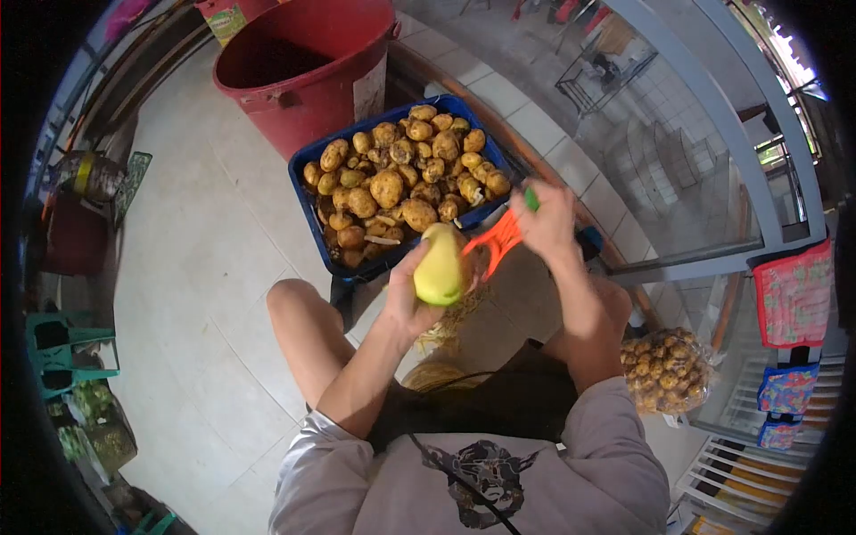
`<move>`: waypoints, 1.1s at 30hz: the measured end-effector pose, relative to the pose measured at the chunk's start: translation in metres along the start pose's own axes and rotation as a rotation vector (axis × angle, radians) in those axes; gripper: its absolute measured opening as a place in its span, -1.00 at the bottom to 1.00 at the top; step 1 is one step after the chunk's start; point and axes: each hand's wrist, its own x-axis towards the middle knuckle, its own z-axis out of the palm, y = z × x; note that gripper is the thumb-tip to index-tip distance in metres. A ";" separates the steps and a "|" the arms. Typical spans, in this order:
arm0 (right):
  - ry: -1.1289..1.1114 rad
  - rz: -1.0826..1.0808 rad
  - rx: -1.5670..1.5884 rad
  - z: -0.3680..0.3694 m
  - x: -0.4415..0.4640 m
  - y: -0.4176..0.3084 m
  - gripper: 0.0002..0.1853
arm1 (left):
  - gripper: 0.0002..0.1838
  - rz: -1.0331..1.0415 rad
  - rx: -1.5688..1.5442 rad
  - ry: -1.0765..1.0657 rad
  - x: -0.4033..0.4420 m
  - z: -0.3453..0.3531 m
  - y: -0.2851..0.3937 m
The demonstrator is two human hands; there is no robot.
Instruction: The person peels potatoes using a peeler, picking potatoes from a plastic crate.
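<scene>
My left hand [406, 299] is wrapped round a large, pale yellow peeled potato [437, 267] with a green patch at its lower end. From the right, my right hand [550, 225] grips an orange peeler [499, 237] with a green part at the grip. The peeler's head is close beside the potato; whether it touches cannot be seen. Just beyond my hands sits a blue crate [309, 212] filled with unpeeled, dirt-marked potatoes [386, 189]. Below the held potato, peelings [437, 337] lie in a heap between my legs.
A big red tub [312, 116] stands behind the crate. On the right are a clear bag of small potatoes [667, 370] and a glass door in a grey frame [695, 259]. Green plastic stools [67, 343] line the left edge. Pale tiles [201, 267] cover the floor.
</scene>
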 end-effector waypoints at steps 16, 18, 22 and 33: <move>0.003 0.064 -0.026 0.010 0.023 0.032 -0.69 | -0.43 -0.225 0.162 -0.155 0.000 -0.005 0.004; 0.004 -0.035 0.105 0.010 0.011 0.014 -0.70 | -0.49 -0.040 0.090 -0.012 0.001 -0.002 0.003; 0.060 -0.451 -0.012 0.005 -0.027 -0.041 -0.76 | -0.52 0.104 0.095 0.063 0.006 -0.011 0.004; -0.037 -0.119 -0.088 0.009 0.019 0.020 -0.65 | -0.50 -0.263 0.379 -0.113 -0.006 0.000 0.014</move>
